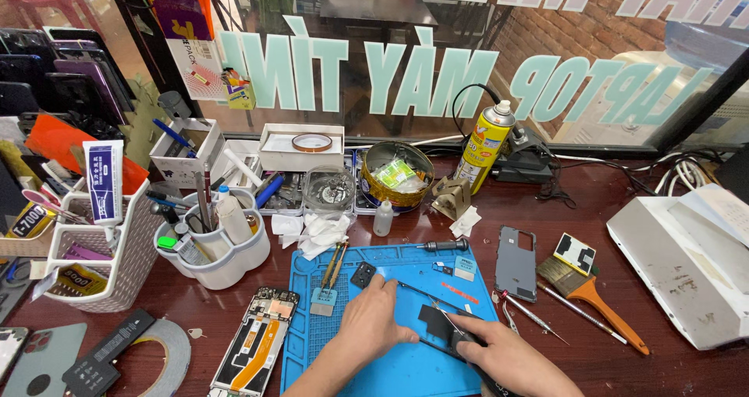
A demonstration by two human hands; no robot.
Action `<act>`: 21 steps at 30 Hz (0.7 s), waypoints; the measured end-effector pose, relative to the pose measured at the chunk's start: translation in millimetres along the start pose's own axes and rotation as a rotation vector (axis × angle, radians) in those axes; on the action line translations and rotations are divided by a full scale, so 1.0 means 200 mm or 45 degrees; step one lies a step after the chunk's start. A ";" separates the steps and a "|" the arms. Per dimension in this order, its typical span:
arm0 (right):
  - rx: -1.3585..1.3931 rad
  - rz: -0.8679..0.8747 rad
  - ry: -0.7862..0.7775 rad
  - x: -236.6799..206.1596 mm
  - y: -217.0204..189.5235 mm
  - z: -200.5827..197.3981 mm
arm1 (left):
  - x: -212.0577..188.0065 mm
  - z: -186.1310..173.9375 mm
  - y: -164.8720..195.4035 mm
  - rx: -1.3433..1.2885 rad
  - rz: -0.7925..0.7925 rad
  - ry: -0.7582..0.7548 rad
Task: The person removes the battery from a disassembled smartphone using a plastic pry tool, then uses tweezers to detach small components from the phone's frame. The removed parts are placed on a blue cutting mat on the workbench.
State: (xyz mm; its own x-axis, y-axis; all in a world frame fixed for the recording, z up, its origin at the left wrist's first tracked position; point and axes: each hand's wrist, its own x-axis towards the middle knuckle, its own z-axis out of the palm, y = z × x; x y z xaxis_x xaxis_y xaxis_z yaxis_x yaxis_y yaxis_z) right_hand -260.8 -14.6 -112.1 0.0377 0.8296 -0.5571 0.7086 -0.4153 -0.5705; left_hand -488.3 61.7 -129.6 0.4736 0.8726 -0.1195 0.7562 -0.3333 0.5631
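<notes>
Both hands are working at the blue silicone mat's (343, 358) near edge: right hand (507, 356) is gripping metal tweezers (427, 299) over a small black part (437, 323), left hand (374, 323) is pressing down loosely curled, while the opened phone body (253, 342) is lying stripped, unassembled, beside the mat's left edge.

hands (374, 323): 2 | blue mat (367, 366): 1 | spray can (484, 143): 1 | brush (589, 288): 1

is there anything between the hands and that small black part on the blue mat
Nothing visible. The left hand rests on the blue mat right beside the small black part, and the right hand touches its other end, with thin tweezers lying across it.
</notes>
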 end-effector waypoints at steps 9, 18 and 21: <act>-0.051 0.045 -0.045 -0.02 0.03 -0.07 | 0.00 -0.04 0.02 -0.025 -0.072 -0.056; 0.141 0.038 -0.148 0.00 -0.08 -0.07 | 0.00 -0.08 0.01 -0.175 -0.128 -0.082; 0.210 -0.015 -0.160 0.00 -0.14 -0.05 | -0.01 -0.09 0.01 -0.237 -0.121 -0.057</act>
State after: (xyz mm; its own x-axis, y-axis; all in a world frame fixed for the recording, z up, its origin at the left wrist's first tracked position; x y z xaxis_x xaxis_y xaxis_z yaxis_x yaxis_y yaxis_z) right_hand -273.6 2.2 -89.7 -0.0655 0.7859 -0.6148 0.5833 -0.4698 -0.6626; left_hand -495.4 66.4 -114.6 0.4272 0.8787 -0.2133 0.7039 -0.1751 0.6884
